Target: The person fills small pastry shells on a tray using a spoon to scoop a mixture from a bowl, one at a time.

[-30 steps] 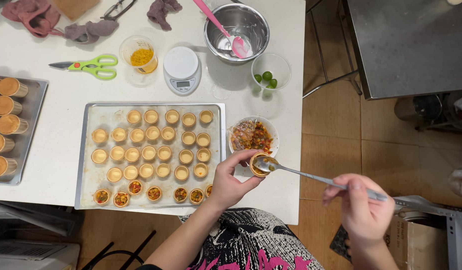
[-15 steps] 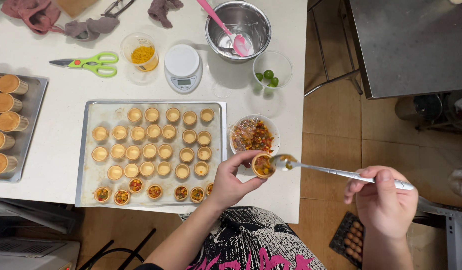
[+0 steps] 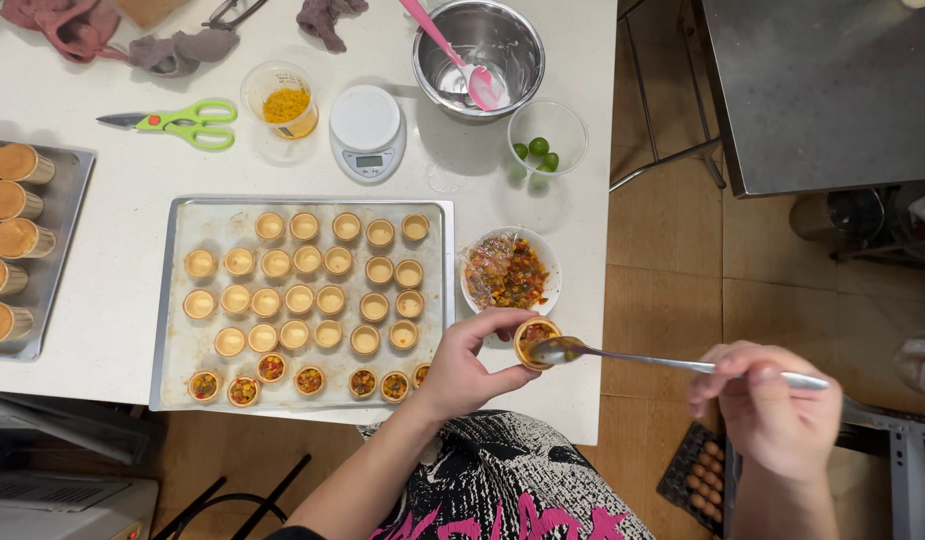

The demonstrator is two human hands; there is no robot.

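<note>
Left hand pinches a cup at the counter's front edge, beside the bowl; right hand, fingers clenched on the spoon, has returned its tip to the cup. Filling appears in progress; tray cups mostly unfilled.

A small round white kitchen scale sits on the white table above the baking tray, its narrow grey display screen set in the edge nearest the tray. To its left stands a clear plastic tub of yellow-orange filling, unlabelled as far as can be seen. At bottom right, on the floor, lies what may be a dark egg carton, partly hidden.
</note>
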